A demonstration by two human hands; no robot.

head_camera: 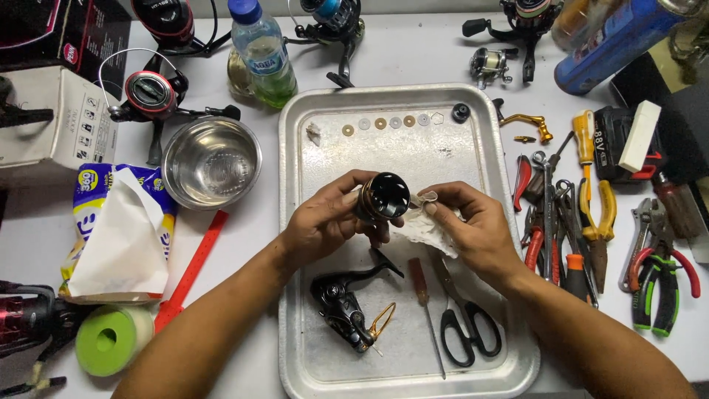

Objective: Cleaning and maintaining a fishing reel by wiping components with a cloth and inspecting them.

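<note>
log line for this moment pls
left hand: holds glossy black round reel spool | right hand: presses crumpled white tissue against it | over: dull metal tray

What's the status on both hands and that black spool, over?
Left hand grips black spool above metal tray. Right hand presses white tissue to spool's side. Scissors, screwdriver, reel body lie below, untouched.

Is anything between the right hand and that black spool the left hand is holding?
Only a crumpled white tissue. The right hand pinches it beside the black spool, which the left hand grips above the tray. Nothing else lies between them.
</note>
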